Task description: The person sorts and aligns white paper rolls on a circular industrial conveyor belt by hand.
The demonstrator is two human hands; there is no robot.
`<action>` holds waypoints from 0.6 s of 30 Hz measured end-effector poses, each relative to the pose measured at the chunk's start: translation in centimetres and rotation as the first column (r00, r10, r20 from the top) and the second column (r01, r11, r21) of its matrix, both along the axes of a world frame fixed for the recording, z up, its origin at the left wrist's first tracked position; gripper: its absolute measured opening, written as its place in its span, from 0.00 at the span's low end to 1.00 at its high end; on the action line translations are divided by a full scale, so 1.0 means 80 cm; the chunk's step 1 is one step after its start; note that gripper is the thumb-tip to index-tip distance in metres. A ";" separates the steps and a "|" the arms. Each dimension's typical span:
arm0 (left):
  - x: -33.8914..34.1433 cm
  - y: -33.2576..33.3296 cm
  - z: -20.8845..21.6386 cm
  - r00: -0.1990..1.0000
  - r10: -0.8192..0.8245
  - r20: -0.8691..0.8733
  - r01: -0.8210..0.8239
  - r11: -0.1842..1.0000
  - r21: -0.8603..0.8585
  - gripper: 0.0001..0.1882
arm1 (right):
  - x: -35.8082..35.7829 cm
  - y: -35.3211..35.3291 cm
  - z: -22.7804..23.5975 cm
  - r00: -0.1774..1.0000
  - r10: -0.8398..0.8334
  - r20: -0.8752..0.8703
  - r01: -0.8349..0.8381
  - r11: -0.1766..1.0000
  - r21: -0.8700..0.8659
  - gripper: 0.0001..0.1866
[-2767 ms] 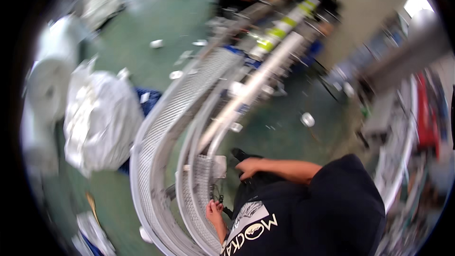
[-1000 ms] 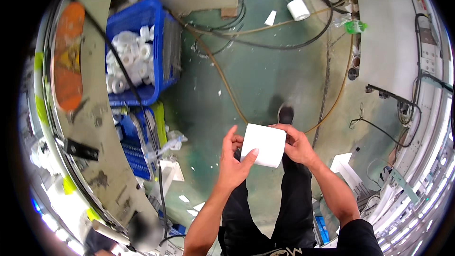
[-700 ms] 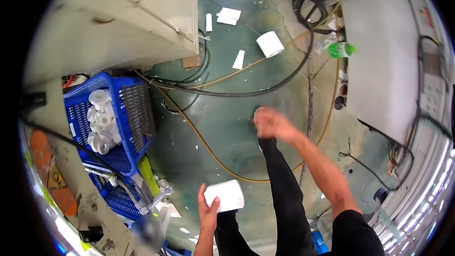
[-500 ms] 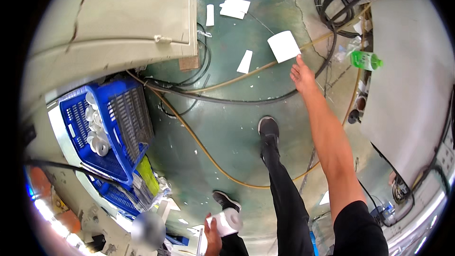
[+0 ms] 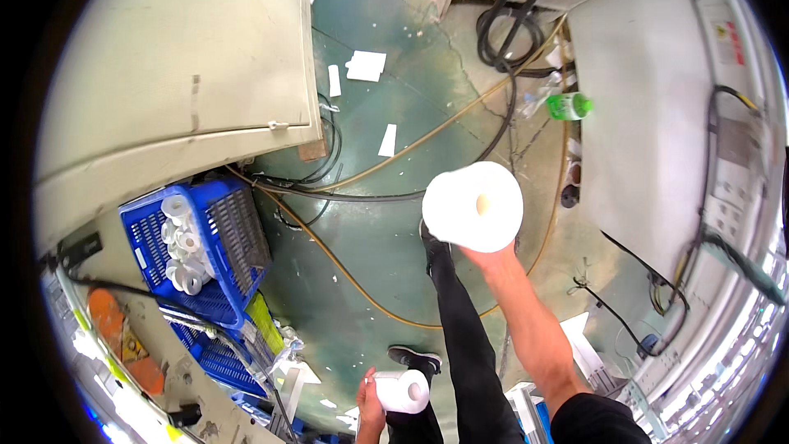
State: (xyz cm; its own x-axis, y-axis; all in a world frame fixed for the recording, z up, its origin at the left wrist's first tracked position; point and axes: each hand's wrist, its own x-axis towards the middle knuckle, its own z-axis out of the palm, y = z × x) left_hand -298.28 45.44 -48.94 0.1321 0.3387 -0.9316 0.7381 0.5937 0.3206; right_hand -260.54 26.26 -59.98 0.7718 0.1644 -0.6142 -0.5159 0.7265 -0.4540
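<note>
A big white paper roll (image 5: 450,204), its round end with the tan core turned up, is held out in front of me. Behind its lower edge my right hand (image 5: 491,258) grips it, most of the fingers hidden by the roll. Low in the view, my left hand (image 5: 370,399) is closed round the back end of a smaller white paper roll (image 5: 399,391), whose open core points right. This smaller roll is over my left leg and shoe.
At the left stand stacked blue plastic crates (image 5: 238,230), the upper with several white rolls (image 5: 182,238). A yellow hose (image 5: 345,281) and black cables (image 5: 374,196) cross the green floor. Paper scraps (image 5: 366,66) and a green bottle (image 5: 569,106) lie farther off; beige cabinet (image 5: 189,41) upper left.
My right arm has drawn back toward me, and the big roll is nearer with its core end now facing up. The left hand still holds the small roll. My view has shifted.
</note>
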 end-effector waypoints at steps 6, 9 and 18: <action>-0.103 0.025 0.081 0.982 -0.047 0.185 0.036 0.997 0.062 0.20 | -0.149 0.027 0.244 0.996 -0.036 -0.088 0.082 0.795 0.601 0.24; -0.188 0.039 0.167 0.965 0.013 0.263 -0.038 0.995 0.090 0.20 | -0.258 0.065 0.366 1.000 0.015 -0.027 0.006 0.757 0.653 0.25; -0.432 0.112 0.469 0.791 0.041 0.610 -0.243 0.937 0.252 0.27 | -0.541 0.197 0.722 0.696 0.499 0.516 -0.564 0.825 -0.037 0.28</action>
State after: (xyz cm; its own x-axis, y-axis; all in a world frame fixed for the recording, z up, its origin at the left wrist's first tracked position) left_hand -332.88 54.42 -11.44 0.5453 0.6465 -0.5336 0.2600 0.4747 0.8409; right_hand -303.80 42.00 -2.21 0.7178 0.6834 -0.1331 -0.5668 0.4626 -0.6817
